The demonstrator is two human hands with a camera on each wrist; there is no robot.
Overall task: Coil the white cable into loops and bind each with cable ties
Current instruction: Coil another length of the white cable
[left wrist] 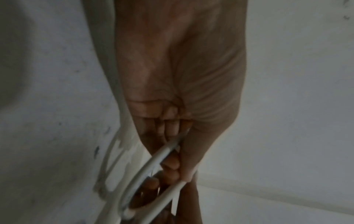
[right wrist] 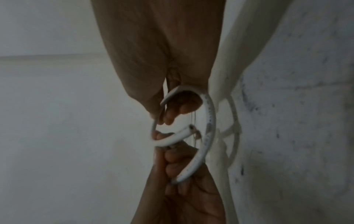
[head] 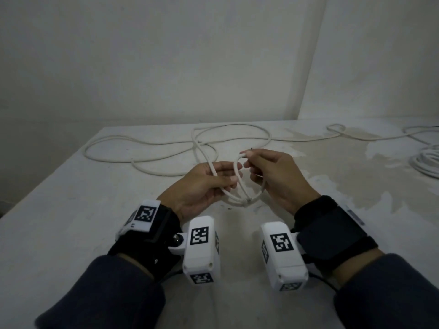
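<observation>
Above the middle of the table, both hands hold a small loop (head: 238, 179) of the white cable. My left hand (head: 213, 180) has its fingers curled round the loop's strands on the left side; its wrist view shows the cable (left wrist: 164, 153) passing under those fingers. My right hand (head: 263, 169) pinches the cable close to its cut end (head: 244, 153). Its wrist view shows that end (right wrist: 184, 133) with thin wires sticking out, curving inside the loop (right wrist: 209, 121). The rest of the cable (head: 147, 141) lies in loose curves on the table behind. I see no certain cable tie.
The pale, stained table (head: 71, 222) ends at a left edge and meets walls at the back and right. A coiled bundle of white cable (head: 427, 162) lies at the far right. More cable (head: 344, 131) snakes along the back right.
</observation>
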